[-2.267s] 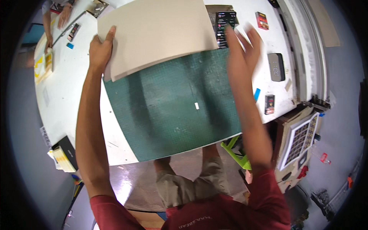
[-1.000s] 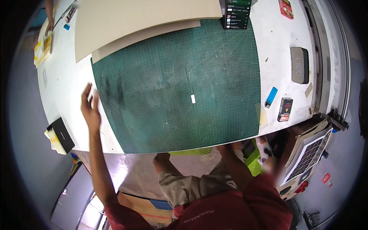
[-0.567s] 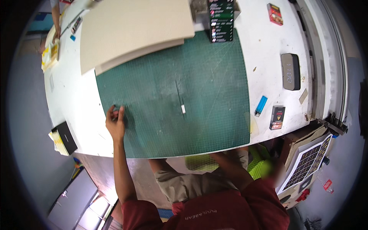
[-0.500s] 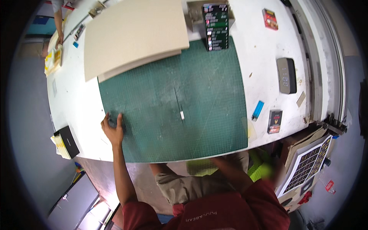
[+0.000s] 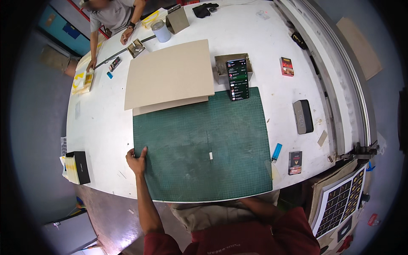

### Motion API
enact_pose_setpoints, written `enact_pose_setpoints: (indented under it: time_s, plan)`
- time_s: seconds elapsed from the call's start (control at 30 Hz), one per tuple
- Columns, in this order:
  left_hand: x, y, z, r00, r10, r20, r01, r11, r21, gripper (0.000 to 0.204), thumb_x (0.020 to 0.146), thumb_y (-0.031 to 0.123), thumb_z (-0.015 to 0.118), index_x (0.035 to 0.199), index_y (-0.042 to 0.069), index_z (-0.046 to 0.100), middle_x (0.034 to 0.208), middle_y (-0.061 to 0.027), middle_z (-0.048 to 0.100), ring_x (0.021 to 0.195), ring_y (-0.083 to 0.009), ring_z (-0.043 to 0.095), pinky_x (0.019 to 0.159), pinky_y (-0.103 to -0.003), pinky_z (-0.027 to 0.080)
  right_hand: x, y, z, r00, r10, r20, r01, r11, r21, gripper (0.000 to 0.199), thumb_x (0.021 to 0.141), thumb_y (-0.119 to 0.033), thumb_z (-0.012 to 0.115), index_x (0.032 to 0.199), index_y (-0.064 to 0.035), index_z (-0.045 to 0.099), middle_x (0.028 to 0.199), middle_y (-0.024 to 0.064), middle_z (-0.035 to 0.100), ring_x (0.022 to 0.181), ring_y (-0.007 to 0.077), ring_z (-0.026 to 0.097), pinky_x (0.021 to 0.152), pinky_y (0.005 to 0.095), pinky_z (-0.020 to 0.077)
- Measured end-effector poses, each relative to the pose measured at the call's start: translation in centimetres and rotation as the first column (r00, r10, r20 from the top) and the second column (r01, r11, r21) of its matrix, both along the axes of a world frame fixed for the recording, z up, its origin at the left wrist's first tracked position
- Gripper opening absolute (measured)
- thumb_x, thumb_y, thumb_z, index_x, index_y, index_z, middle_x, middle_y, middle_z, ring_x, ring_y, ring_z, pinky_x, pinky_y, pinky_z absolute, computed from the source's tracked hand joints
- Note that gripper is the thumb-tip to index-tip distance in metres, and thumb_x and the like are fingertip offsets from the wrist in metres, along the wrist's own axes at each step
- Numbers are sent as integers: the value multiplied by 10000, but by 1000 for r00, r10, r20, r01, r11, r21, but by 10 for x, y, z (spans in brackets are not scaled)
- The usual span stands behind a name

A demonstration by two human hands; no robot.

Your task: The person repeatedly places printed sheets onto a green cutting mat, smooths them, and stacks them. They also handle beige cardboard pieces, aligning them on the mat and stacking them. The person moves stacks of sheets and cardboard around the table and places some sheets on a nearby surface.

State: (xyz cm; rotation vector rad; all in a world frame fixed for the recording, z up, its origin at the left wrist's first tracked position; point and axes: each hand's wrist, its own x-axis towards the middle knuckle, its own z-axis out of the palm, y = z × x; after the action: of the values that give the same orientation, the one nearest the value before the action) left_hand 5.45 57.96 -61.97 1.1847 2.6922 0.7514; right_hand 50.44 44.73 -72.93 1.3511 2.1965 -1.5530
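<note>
My left hand rests at the left edge of a green cutting mat, its thumb and fingers apart and nothing between them. My right hand is hidden below the table's front edge; only part of that forearm shows. A small white piece lies near the middle of the mat, at the end of a thin dark line. Large beige boards lie stacked over the mat's far left part. A phone with a lit screen leans against a grey box at the far edge.
At the right are a blue lighter, a dark small pack, a digital clock, a red pack and a metal rail. A black box stands far left. Across the table, a person handles yellow-white papers.
My view has tilted up, so the table sits lower and more of the person across shows. My left hand remains at the mat's left edge, fingers apart.
</note>
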Motion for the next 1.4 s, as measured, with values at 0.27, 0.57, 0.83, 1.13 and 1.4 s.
enact_pose_setpoints:
  time_s: [0.27, 0.57, 0.83, 1.13, 1.4]
  plan:
    - [23, 3, -13, 997, -9, -80, 11, 1000, 25, 771, 676, 587, 847, 1125, -6, 644, 1074, -202, 640, 1032, -361, 609, 902, -469, 498, 15, -35, -16, 992, -78, -103, 81, 996, 25, 670, 878, -429, 676, 1359, 7, 511, 1438, 288, 422, 1321, 439, 420, 1110, 536, 336]
    - [31, 1, -24, 977, -28, -211, 19, 999, -44, 856, 711, 706, 742, 1193, 6, 635, 1157, -225, 635, 1091, -390, 618, 940, -490, 494, 51, -109, 19, 927, -366, -87, 365, 818, 446, 638, 910, -402, 646, 1306, 83, 520, 1266, 331, 575, 1239, 475, 509, 1118, 527, 333]
    - [12, -37, -21, 981, -139, -131, 145, 989, 37, 919, 730, 682, 743, 1287, -35, 603, 1256, -267, 611, 1174, -406, 596, 994, -478, 479, 86, -122, 132, 633, -671, -385, 762, 453, 463, 273, 869, -207, 707, 969, 33, 628, 998, 213, 673, 989, 380, 635, 955, 467, 438]
    - [4, -51, -11, 949, -281, 146, 248, 946, 208, 861, 772, 601, 770, 1279, -76, 610, 1311, -275, 588, 1217, -368, 580, 1033, -430, 452, 82, -72, 94, 750, -603, -270, 485, 226, 844, 550, 897, -327, 674, 1278, 59, 588, 1444, 302, 444, 1413, 444, 349, 1164, 622, 184]
    - [2, -46, -18, 946, -308, 103, 265, 915, 303, 697, 829, 506, 768, 1227, -55, 652, 1243, -247, 596, 1156, -372, 585, 1006, -448, 459, 85, -49, 94, 743, -613, -267, 498, 240, 833, 544, 869, -333, 716, 1249, 43, 620, 1450, 281, 458, 1413, 433, 362, 1163, 607, 202]
